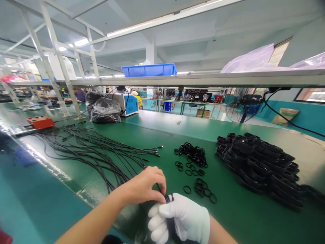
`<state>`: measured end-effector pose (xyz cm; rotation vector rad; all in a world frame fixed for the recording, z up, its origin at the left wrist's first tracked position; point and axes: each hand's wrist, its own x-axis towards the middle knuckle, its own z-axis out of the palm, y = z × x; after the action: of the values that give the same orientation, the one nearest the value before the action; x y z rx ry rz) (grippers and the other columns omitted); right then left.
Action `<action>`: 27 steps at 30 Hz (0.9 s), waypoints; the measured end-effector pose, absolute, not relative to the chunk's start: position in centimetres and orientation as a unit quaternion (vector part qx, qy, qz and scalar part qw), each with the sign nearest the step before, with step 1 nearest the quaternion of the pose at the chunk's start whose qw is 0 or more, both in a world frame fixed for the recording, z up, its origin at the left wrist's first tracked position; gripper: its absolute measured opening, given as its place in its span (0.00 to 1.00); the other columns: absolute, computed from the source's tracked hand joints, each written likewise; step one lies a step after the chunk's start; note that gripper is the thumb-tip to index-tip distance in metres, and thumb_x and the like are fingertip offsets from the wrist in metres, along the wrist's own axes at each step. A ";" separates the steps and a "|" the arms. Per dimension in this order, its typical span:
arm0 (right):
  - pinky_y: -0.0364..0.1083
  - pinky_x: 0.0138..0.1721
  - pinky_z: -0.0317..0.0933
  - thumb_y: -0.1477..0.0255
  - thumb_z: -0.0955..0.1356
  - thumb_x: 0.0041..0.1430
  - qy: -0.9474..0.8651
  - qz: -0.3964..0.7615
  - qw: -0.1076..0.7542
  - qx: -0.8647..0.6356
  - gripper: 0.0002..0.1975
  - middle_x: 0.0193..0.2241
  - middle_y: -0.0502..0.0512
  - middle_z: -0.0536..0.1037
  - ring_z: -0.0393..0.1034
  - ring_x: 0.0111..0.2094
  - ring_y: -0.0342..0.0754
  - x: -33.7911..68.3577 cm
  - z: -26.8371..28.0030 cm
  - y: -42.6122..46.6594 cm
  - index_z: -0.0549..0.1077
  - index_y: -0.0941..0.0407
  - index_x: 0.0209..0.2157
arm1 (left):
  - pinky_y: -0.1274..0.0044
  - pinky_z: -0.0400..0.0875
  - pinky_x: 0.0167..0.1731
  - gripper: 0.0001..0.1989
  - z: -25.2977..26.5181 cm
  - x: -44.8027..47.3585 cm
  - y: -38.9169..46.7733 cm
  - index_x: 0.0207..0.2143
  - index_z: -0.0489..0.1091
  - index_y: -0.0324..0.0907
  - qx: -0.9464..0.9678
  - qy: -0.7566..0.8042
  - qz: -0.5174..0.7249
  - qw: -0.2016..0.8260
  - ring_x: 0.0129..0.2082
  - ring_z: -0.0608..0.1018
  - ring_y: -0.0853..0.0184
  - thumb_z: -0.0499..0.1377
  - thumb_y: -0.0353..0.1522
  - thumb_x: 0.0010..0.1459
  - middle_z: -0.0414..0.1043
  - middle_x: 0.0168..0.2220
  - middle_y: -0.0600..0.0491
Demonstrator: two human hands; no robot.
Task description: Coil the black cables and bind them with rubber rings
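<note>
My right hand point(184, 217), in a white glove, is wrapped round a coiled black cable point(168, 199) near the table's front edge. Most of that coil is hidden by the glove. My bare left hand point(147, 184) bends over the coil's top, its thumb and fingers closed on the cable there. To the left, several loose black cables point(101, 156) lie stretched out, their metal plugs pointing toward the middle. Black rubber bands point(200, 188) lie singly and in small groups beyond my right hand, with a denser heap of bands point(193, 152) behind them.
Coiled black cables point(256, 162) are piled at right on the green table point(157, 135). At left stand an orange button box point(40, 122), a bagged bundle point(105, 110) and a blue-and-white machine point(129, 103). A shelf point(198, 80) carrying a blue tray point(149, 70) spans overhead.
</note>
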<state>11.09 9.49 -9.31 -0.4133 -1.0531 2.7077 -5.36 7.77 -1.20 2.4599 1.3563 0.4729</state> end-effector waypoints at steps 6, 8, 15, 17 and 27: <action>0.51 0.28 0.65 0.67 0.70 0.45 -0.350 0.921 0.131 -0.108 0.19 0.23 0.62 0.77 0.73 0.23 0.51 11.0 -10.2 10.3 0.73 0.70 0.34 | 0.71 0.59 0.41 0.10 -1.0 -4.6 6.2 0.31 0.74 0.44 0.879 0.446 0.169 -0.017 0.37 0.69 0.64 0.54 0.27 0.58 0.72 0.35 0.51; 0.50 0.27 0.66 0.68 0.70 0.45 -0.351 0.925 0.118 -0.085 0.18 0.25 0.62 0.78 0.74 0.24 0.52 11.2 -10.2 10.2 0.73 0.69 0.34 | 0.75 0.59 0.35 0.09 -0.9 -4.7 6.2 0.28 0.73 0.43 0.864 0.464 0.171 0.091 0.32 0.69 0.67 0.54 0.28 0.58 0.70 0.30 0.53; 0.47 0.30 0.66 0.68 0.71 0.44 -0.358 0.929 0.096 -0.028 0.19 0.26 0.63 0.78 0.75 0.27 0.51 12.3 -8.8 9.8 0.74 0.68 0.35 | 0.83 0.51 0.18 0.09 -4.1 -4.0 6.2 0.30 0.60 0.41 0.636 0.469 0.325 0.520 0.18 0.56 0.76 0.57 0.36 0.52 0.55 0.21 0.62; 0.47 0.28 0.66 0.67 0.72 0.42 -0.362 0.926 0.108 -0.030 0.18 0.23 0.62 0.78 0.74 0.25 0.50 12.5 -8.8 9.9 0.74 0.67 0.32 | 0.83 0.47 0.16 0.14 -5.8 -3.0 6.2 0.31 0.58 0.42 0.560 0.423 0.400 0.589 0.16 0.52 0.77 0.58 0.41 0.51 0.53 0.21 0.63; 0.40 0.20 0.60 0.66 0.74 0.36 -0.431 0.880 0.185 -0.072 0.17 0.17 0.57 0.74 0.67 0.17 0.43 13.6 -7.5 10.8 0.77 0.67 0.24 | 0.84 0.51 0.17 0.17 -6.0 0.3 5.5 0.34 0.63 0.40 0.482 0.387 0.522 0.588 0.17 0.58 0.78 0.60 0.43 0.51 0.59 0.21 0.62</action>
<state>13.59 10.81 -7.54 -0.2019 -1.2137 2.4806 0.31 5.55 -6.01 1.1230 0.9025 1.2160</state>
